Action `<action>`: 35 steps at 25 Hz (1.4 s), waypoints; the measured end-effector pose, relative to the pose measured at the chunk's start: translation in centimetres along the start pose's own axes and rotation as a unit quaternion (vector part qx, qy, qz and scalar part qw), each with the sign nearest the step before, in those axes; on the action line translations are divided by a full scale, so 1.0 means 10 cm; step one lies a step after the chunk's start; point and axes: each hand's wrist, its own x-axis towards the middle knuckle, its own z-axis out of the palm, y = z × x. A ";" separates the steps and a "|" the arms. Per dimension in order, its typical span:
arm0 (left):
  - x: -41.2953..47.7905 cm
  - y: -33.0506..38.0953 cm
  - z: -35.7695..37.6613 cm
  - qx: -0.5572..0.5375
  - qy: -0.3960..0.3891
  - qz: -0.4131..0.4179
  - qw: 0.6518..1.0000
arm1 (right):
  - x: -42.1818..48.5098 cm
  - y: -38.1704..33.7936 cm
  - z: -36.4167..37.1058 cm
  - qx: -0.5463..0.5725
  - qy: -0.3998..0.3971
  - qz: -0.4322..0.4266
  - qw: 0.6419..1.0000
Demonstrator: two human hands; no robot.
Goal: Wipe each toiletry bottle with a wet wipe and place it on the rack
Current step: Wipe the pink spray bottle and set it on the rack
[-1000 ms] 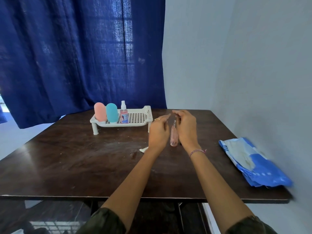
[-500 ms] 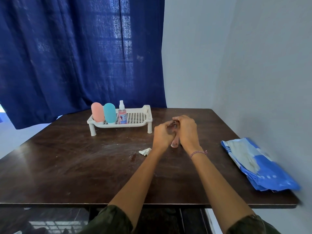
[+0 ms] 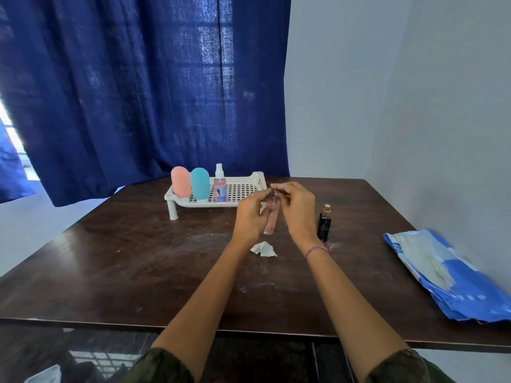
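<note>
From the head cam, the person has both hands out over the dark wooden table [image 3: 116, 272], and between them there's a slim pink bottle [image 3: 270, 223], nearly upright with a slight lean, its bottom end low near the tabletop (can't tell if it actually touches). The left hand [image 3: 250, 214] has its fingers curled in around the bottle's upper part, and the right hand [image 3: 297, 211] is pinching at the cap end with bent fingertips, though the exact finger contact is too blurry to call. A crumpled white wipe [image 3: 264, 249] lies on the table just in front of the hands. Behind them the white rack [image 3: 243, 190] holds a pink bottle [image 3: 180, 181], a teal bottle [image 3: 200, 183] and a clear spray bottle [image 3: 220, 186] standing side by side at its left end. A small black bottle [image 3: 324, 223] stands just beside the right hand, and a blue wipe pack [image 3: 453, 280] lies at the table's right edge
</note>
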 end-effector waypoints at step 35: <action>-0.19 -0.67 -0.31 -0.329 -0.010 -0.088 0.940 | -0.50 0.32 0.17 0.140 -0.064 0.021 0.988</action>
